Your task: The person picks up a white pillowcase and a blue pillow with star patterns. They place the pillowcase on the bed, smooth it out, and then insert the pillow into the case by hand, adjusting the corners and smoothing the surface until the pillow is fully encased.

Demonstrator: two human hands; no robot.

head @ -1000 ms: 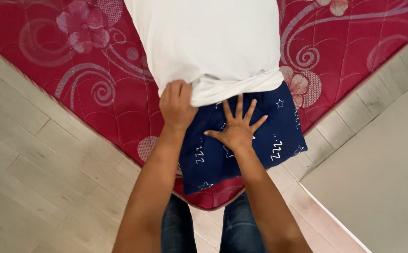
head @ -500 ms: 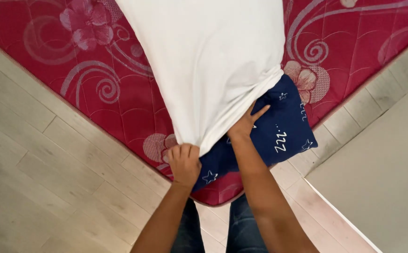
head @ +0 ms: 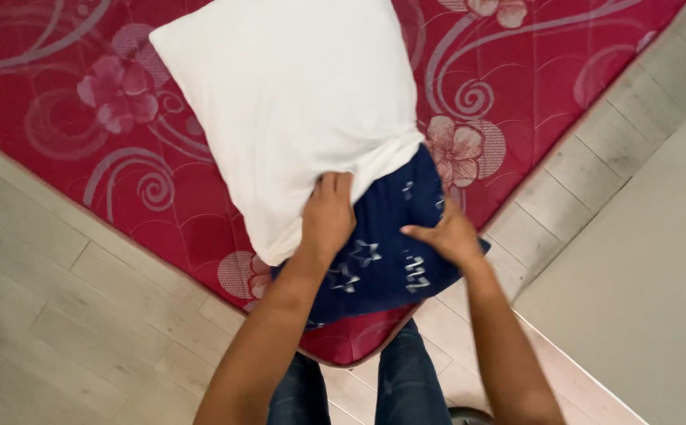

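A dark blue pillow [head: 386, 264] with white stars lies on a red flowered mattress [head: 122, 142]. A white pillowcase [head: 296, 102] covers most of it, and only the near end of the blue pillow sticks out. My left hand [head: 329, 212] grips the lower hem of the white pillowcase, knuckles up. My right hand [head: 447, 234] rests on the right edge of the blue pillow, fingers curled against it; whether it grips the fabric I cannot tell.
The mattress corner [head: 351, 346] points toward my legs in blue jeans [head: 374, 389]. Pale wooden floorboards [head: 51, 330] lie to the left and right. A flat grey surface [head: 642, 275] fills the right side.
My left hand has moved up from the pillow's near left corner to the pillowcase hem. The white case has slid back, baring more blue pillow. The right hand shifted right.
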